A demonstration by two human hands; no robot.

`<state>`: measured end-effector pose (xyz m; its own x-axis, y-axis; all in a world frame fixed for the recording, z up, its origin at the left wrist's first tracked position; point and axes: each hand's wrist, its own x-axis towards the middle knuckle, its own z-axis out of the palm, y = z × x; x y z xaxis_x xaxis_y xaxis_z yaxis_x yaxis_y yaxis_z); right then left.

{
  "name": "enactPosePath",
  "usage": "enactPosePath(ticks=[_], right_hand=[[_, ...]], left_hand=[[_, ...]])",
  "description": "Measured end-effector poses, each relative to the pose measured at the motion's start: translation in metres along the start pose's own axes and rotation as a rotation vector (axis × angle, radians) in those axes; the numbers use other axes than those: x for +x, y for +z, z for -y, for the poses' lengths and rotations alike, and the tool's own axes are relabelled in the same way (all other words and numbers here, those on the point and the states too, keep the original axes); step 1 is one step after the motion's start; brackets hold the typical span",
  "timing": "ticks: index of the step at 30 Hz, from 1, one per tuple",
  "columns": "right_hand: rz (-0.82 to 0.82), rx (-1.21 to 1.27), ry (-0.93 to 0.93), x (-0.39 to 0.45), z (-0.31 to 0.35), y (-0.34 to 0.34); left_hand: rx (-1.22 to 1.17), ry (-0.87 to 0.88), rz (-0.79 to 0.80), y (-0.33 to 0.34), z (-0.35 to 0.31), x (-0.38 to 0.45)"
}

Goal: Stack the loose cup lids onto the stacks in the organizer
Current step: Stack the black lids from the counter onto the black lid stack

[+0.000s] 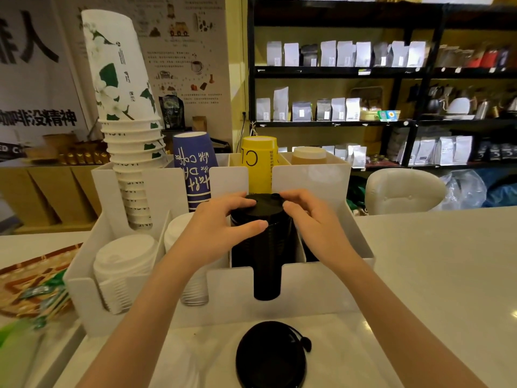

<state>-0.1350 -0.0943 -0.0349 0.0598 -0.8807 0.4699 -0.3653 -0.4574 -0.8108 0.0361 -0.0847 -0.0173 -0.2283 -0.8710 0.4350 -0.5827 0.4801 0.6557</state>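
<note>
Both hands, left hand [223,219] and right hand [310,217], clamp the top lid [258,207] on the black stack [265,247] in the organizer [321,275]. One loose lid [270,355] lies flat on the worktop [433,261], directly below them, slightly nearer the right hand.

Both forearms were bare and extended forward from the lower edge of the view, converging toward the centre. Left hand [221,219]: palm down, fingers spread and curved, thumb stretched to the right, fingertips in contact with a black lid [263,205]. Right hand [310,217]: palm turned inward and down, fingers curled, index finger reaching left along the far rim of the same lid, wrist slightly bent. The two hands faced each other across the lid, thumbs nearest the viewer. Neither hand was closed into a fist.
</note>
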Motion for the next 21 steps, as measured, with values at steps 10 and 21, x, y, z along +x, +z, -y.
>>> enactPosePath(ticks=[10,21], right_hand=[[-0.009,-0.113,-0.023,-0.016,0.01,-0.006],[0.102,-0.128,0.069,-0.091,0.008,-0.015]], left_hand=[[0.197,0.066,-0.011,0.0,-0.012,-0.01],[0.035,0.097,-0.007,-0.007,-0.03,-0.068]])
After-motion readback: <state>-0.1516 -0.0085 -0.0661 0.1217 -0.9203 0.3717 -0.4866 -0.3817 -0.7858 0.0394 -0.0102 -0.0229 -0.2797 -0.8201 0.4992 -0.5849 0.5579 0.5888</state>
